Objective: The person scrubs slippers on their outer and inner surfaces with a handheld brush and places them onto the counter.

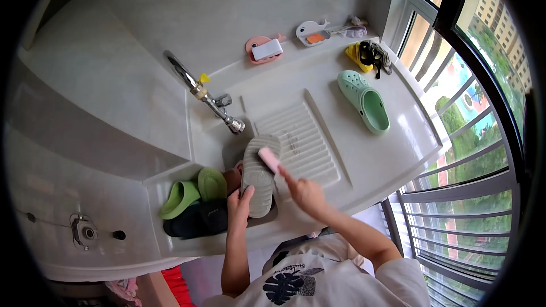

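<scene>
Home laundry balcony, with washboard sink (307, 150), faucet (206, 95) and barred windows (460, 216)

Polished metal gleams on a tap (211, 102) at ten o'clock beside a glossy, smooth white sink (406, 142), whose washboard (304, 148) is ridged. Near center, a pale slipper (259, 193) shows a rough, matt, rubbery-looking sole under a pink, plastic-looking brush (268, 159). A smooth, plastic-looking clog (354, 90) shines softly at two o'clock; a cloth shirt (333, 267), matt and creased, lies between five and six.
</scene>
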`<state>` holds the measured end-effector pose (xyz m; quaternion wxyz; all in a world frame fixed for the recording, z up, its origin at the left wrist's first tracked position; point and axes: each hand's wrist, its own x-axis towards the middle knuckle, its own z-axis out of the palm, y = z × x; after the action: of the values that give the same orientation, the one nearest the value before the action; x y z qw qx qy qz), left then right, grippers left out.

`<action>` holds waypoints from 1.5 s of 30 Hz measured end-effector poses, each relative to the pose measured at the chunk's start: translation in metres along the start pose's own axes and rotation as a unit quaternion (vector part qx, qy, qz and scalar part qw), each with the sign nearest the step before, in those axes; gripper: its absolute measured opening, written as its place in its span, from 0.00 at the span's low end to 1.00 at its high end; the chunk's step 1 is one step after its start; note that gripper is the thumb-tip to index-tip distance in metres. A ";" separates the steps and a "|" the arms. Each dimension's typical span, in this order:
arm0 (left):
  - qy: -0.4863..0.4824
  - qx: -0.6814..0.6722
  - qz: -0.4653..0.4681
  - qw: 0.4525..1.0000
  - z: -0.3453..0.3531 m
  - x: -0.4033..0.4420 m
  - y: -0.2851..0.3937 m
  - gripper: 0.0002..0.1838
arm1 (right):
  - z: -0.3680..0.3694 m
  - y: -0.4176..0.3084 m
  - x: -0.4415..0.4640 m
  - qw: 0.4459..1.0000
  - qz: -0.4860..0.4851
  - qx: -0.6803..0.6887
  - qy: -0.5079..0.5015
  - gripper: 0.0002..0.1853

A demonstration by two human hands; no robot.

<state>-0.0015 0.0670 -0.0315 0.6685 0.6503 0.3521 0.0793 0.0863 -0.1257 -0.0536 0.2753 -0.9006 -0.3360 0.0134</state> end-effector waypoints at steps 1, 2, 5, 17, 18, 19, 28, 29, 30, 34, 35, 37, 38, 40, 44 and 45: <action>-0.001 -0.001 0.003 1.000 0.001 0.002 0.001 0.20 | 0.007 0.015 0.019 0.999 0.037 -0.010 0.024 0.31; 0.001 -0.002 0.004 1.000 0.001 0.004 0.001 0.20 | 0.013 0.029 0.037 0.996 0.075 -0.021 0.048 0.29; -0.012 0.012 0.015 1.000 0.001 0.006 -0.001 0.20 | 0.026 0.067 0.076 0.990 0.117 -0.034 0.068 0.24; 0.011 -0.302 -0.292 0.908 -0.019 -0.003 -0.019 0.10 | -0.026 -0.003 -0.028 0.996 -0.088 0.014 -0.016 0.34; 0.004 -0.286 -0.285 0.915 -0.020 -0.003 -0.018 0.11 | -0.013 0.017 -0.007 0.998 -0.061 0.000 0.011 0.34; -0.178 -0.375 -0.275 0.867 -0.045 0.016 -0.053 0.12 | -0.004 0.034 0.012 0.998 -0.035 -0.013 0.045 0.34; -0.166 -0.393 -0.265 0.865 -0.036 0.005 -0.049 0.13 | -0.041 -0.001 -0.009 0.991 -0.021 0.118 0.056 0.28; -0.033 -0.363 -0.301 0.881 -0.025 -0.002 -0.035 0.11 | -0.045 -0.011 -0.025 0.989 -0.084 0.113 0.036 0.30; 0.099 -0.324 -0.331 0.881 -0.006 -0.011 -0.012 0.10 | -0.040 -0.015 -0.039 0.984 -0.139 0.112 -0.015 0.31; -0.181 -0.415 -0.307 0.837 -0.029 0.015 -0.052 0.11 | -0.020 0.012 -0.013 0.989 -0.126 0.062 0.037 0.33; -0.185 -0.418 -0.291 0.841 -0.027 0.014 -0.052 0.12 | -0.019 0.027 0.004 0.997 -0.065 0.039 0.032 0.34; -0.215 -0.405 -0.275 0.845 -0.025 0.014 -0.045 0.13 | -0.020 0.051 0.032 0.996 -0.017 0.026 0.084 0.31; -0.242 -0.394 -0.260 0.848 -0.025 0.013 -0.044 0.13 | -0.026 0.048 0.031 0.996 -0.018 0.025 0.085 0.31; -0.278 -0.422 -0.270 0.819 -0.029 0.020 -0.051 0.13 | -0.034 0.041 0.033 0.999 0.010 -0.036 0.005 0.32; -0.078 -0.447 -0.301 0.839 -0.021 0.017 -0.058 0.14 | -0.036 -0.026 -0.044 0.982 -0.186 0.037 -0.023 0.40; -0.078 -0.447 -0.301 0.839 -0.021 0.018 -0.058 0.14 | -0.045 -0.032 -0.044 0.981 -0.191 0.033 -0.031 0.39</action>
<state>-0.0206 0.0863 -0.0897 0.9026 0.1465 0.4037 -0.0280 0.0422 -0.1545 -0.0067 0.2919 -0.8097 -0.5091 -0.0008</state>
